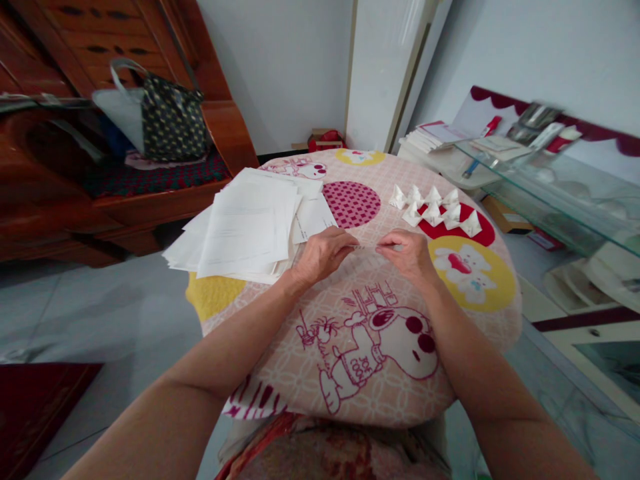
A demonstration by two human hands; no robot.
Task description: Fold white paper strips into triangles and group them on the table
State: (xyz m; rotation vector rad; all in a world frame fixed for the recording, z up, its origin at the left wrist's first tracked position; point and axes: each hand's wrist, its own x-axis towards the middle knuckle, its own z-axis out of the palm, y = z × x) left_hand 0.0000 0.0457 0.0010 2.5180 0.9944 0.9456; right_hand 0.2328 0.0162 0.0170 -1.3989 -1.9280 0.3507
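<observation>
With left hand (327,255) and right hand (407,255), pinching a thin pale piece (366,247) stretched between them, over a patterned tablecloth (310,360). To the left, a pile of white sheets (250,227); farther right, eight folded white shapes (433,212) in two rows. Beyond, at left, a dark bag (173,120) on a wooden bench (237,143).

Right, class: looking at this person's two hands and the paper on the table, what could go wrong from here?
1. The loose, uneven pile of white paper sheets seems to jut past the left edge of the round, pink-patterned table; sheets might slide off if the left hand brushes them.
2. The eight small, white, pointed folded shapes stand just beyond the right hand, which could knock some over.
3. The thin, pale piece pinched between both hands might slip or bend.
</observation>
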